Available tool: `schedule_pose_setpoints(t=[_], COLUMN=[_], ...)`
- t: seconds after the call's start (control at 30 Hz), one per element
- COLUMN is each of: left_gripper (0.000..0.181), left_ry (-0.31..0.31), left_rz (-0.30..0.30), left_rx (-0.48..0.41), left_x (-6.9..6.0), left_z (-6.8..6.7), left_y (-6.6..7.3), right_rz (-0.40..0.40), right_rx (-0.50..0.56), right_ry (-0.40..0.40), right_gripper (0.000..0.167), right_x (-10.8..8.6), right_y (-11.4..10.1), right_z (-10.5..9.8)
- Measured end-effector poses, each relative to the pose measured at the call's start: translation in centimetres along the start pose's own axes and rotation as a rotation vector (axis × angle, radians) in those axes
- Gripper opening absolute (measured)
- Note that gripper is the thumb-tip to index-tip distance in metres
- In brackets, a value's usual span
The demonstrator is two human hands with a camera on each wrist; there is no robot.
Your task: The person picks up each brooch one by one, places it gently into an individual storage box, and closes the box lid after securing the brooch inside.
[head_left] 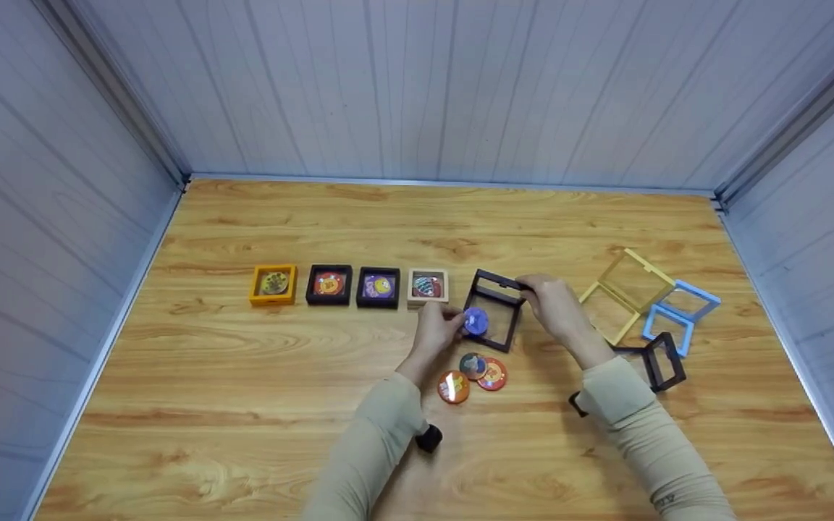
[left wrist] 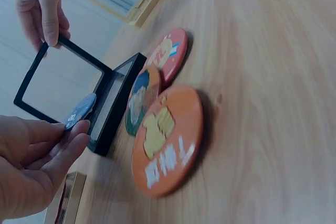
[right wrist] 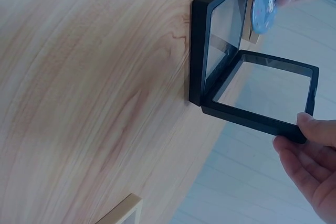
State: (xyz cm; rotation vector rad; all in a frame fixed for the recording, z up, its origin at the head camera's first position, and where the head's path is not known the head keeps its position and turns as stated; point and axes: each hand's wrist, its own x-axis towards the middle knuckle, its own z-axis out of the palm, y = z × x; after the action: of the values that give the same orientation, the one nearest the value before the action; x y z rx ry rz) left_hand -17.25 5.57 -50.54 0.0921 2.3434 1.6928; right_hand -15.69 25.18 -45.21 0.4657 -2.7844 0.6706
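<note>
My left hand [head_left: 435,334] pinches a round blue badge [head_left: 476,321] between thumb and fingers, just over the lower half of a black hinged display frame [head_left: 510,340]. Clear film spans both halves of this frame, as the right wrist view shows. With thumb and fingers, my right hand [head_left: 556,307] grips a corner of the raised lid [right wrist: 257,121], which stands up from the half lying on the table. Close to the frame's near side lie an orange badge [left wrist: 167,140], a dark green and orange badge [left wrist: 140,98] and a red badge [left wrist: 170,56], the latter two overlapping.
Left of the frame, a row of closed frames holds badges: a yellow one [head_left: 253,293], two black ones [head_left: 310,293] and a cream one [head_left: 412,295]. Opened frames in yellow [head_left: 634,271], blue [head_left: 692,318] and black [head_left: 667,362] cluster at the right. Walls [head_left: 417,87] enclose the table.
</note>
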Motion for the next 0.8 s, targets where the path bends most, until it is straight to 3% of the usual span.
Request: schedule_pose_setpoints(t=[0.33, 0.47, 0.53, 0.63, 0.7, 0.77, 0.8], left_gripper=[0.011, 0.011, 0.011, 0.014, 0.013, 0.013, 0.014], left_ry=[0.015, 0.033, 0.055, 0.103, 0.114, 0.134, 0.141], left_rz=[0.007, 0.022, 0.055, 0.162, 0.194, 0.216, 0.209], left_rx=[0.038, 0.097, 0.133, 0.194, 0.231, 0.289, 0.32], left_x=[0.9, 1.6, 4.6, 11.2, 14.5, 14.3, 12.4], left_z=[1.5, 2.6, 4.4, 8.1, 9.7, 9.5, 8.6], left_y=[1.2, 0.9, -3.0, -11.9, -16.1, -15.7, -13.1], right_rz=[0.008, 0.006, 0.004, 0.002, 0.004, 0.008, 0.011], right_rx=[0.001, -0.004, -0.004, -0.005, -0.004, -0.002, 0.0], right_ry=[-0.016, -0.017, -0.014, -0.014, -0.015, -0.015, -0.015], right_gripper=[0.016, 0.016, 0.016, 0.016, 0.016, 0.017, 0.017], right_x=[-0.1, -0.1, -0.1, -0.1, -0.1, -0.1, -0.1], right_y=[0.0, 0.0, 0.0, 0.0, 0.0, 0.0, 0.0], right_z=[-0.1, -0.1, -0.1, -0.1, -0.1, -0.1, -0.1])
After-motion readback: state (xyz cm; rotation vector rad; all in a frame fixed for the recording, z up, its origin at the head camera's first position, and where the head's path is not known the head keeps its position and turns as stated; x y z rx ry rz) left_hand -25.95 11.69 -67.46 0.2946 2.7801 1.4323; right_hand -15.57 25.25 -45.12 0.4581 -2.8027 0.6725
